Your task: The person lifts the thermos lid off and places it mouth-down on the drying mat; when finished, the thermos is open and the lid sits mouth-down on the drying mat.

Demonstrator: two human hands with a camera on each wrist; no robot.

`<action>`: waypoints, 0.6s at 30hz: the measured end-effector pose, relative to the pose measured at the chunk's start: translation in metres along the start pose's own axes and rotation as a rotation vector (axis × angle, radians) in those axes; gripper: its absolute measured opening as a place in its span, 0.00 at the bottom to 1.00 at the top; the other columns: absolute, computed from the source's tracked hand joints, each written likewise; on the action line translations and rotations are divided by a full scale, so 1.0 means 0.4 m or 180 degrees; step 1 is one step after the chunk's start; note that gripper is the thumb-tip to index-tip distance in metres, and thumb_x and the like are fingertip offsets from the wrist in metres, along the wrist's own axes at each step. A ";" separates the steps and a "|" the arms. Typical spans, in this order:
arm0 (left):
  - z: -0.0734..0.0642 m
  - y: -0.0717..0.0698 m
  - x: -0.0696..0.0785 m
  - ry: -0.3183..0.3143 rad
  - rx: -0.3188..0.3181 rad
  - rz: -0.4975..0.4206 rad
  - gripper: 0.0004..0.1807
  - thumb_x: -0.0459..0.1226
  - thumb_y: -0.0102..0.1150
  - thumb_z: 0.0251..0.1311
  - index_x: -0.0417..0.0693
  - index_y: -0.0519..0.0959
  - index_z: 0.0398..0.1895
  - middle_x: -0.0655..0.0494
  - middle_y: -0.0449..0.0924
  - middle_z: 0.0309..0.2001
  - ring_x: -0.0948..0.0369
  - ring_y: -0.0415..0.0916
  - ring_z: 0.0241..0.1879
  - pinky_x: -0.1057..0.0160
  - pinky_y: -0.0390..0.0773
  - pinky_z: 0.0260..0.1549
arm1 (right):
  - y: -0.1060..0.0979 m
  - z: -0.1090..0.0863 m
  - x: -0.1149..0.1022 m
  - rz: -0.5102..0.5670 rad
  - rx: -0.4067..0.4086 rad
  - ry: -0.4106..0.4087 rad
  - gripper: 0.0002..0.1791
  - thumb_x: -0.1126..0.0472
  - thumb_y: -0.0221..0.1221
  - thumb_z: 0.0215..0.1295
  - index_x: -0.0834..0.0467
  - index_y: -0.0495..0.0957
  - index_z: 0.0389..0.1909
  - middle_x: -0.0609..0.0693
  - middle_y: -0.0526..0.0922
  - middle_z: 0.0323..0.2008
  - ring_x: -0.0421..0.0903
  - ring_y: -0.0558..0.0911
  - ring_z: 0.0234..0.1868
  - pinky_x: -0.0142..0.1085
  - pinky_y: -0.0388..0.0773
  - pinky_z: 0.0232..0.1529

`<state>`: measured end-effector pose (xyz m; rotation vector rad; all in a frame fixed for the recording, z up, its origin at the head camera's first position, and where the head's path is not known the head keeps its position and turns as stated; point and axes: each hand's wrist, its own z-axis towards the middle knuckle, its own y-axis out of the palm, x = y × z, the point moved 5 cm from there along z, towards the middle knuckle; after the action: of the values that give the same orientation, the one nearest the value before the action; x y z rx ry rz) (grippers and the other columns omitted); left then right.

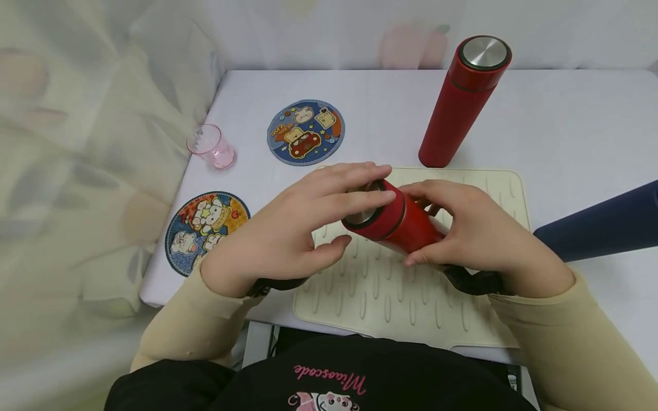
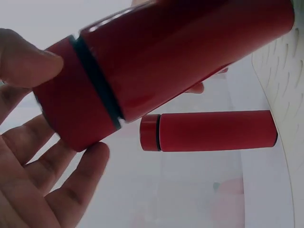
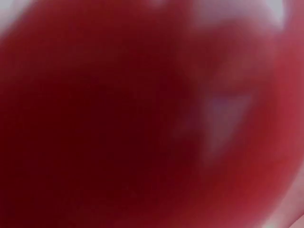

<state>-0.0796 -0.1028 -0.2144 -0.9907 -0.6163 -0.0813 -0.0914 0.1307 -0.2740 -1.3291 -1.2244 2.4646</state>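
Note:
A red vacuum flask (image 1: pixel 417 228) leans over the cream mat (image 1: pixel 360 297), its steel-topped cap (image 1: pixel 388 220) toward the left. My right hand (image 1: pixel 468 222) grips the body, thumb on the near side and fingers on the far side. Around the cap is my left hand (image 1: pixel 308 211); its thumb (image 2: pixel 33 64) and a fingertip (image 2: pixel 97 154) touch opposite sides of the cap in the left wrist view. A dark ring separates cap and body there. Blurred red fills the right wrist view, so the right fingers are largely hidden there.
Another red flask (image 1: pixel 460 108) stands upright behind the mat. A dark blue cylinder (image 1: pixel 601 222) is at the right. On the left are a pink clear glass (image 1: pixel 218 151) and two round cartoon coasters, one farther back (image 1: pixel 305 131), one nearer (image 1: pixel 190 231). A curtain (image 1: pixel 77 171) borders the left.

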 end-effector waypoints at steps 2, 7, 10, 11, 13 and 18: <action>0.004 0.002 -0.001 0.0012 -0.0031 0.0045 0.34 0.23 0.64 0.62 0.41 0.79 0.75 0.43 0.72 0.80 0.50 0.66 0.82 0.49 0.69 0.79 | 0.007 -0.001 0.004 -0.0001 -0.0013 0.0025 0.52 0.53 0.91 0.41 0.56 0.81 0.71 0.46 0.88 0.59 0.41 0.85 0.53 0.37 0.86 0.50; 0.006 0.004 0.003 0.0005 -0.0127 0.0178 0.32 0.23 0.65 0.62 0.45 0.82 0.71 0.44 0.76 0.75 0.50 0.70 0.77 0.51 0.74 0.74 | 0.019 0.000 0.003 -0.0173 0.0060 -0.0048 0.53 0.54 0.92 0.38 0.57 0.80 0.70 0.47 0.89 0.58 0.43 0.86 0.54 0.46 0.89 0.50; 0.005 0.000 0.008 -0.0018 -0.0090 0.0272 0.30 0.25 0.70 0.61 0.48 0.84 0.69 0.45 0.77 0.72 0.50 0.72 0.73 0.51 0.76 0.71 | 0.021 0.001 -0.003 -0.0339 0.0181 -0.0120 0.53 0.56 0.93 0.36 0.57 0.82 0.69 0.49 0.90 0.57 0.46 0.87 0.54 0.48 0.90 0.48; 0.004 -0.002 0.008 -0.0037 -0.0046 0.0315 0.30 0.27 0.71 0.61 0.48 0.84 0.68 0.45 0.78 0.71 0.51 0.73 0.71 0.51 0.76 0.70 | 0.021 0.001 -0.006 -0.0393 0.0229 -0.0139 0.52 0.56 0.93 0.35 0.57 0.82 0.68 0.50 0.90 0.56 0.46 0.87 0.54 0.48 0.89 0.48; 0.003 -0.006 0.007 -0.0103 0.0096 0.0449 0.29 0.33 0.76 0.60 0.48 0.85 0.67 0.45 0.80 0.67 0.51 0.76 0.66 0.52 0.79 0.65 | 0.021 0.001 -0.010 -0.0506 0.0326 -0.0178 0.52 0.58 0.93 0.35 0.58 0.83 0.68 0.51 0.90 0.56 0.48 0.87 0.54 0.49 0.88 0.48; -0.003 -0.005 -0.005 -0.0324 0.0658 0.1200 0.35 0.56 0.84 0.54 0.44 0.86 0.57 0.50 0.87 0.47 0.57 0.84 0.46 0.56 0.87 0.43 | 0.024 0.001 -0.016 -0.0592 0.0468 -0.0208 0.51 0.61 0.93 0.35 0.59 0.84 0.67 0.54 0.90 0.56 0.53 0.87 0.56 0.52 0.87 0.51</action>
<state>-0.0814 -0.1054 -0.2146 -0.8982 -0.5098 0.3616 -0.0851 0.1214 -0.2760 -1.0559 -1.1000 2.4301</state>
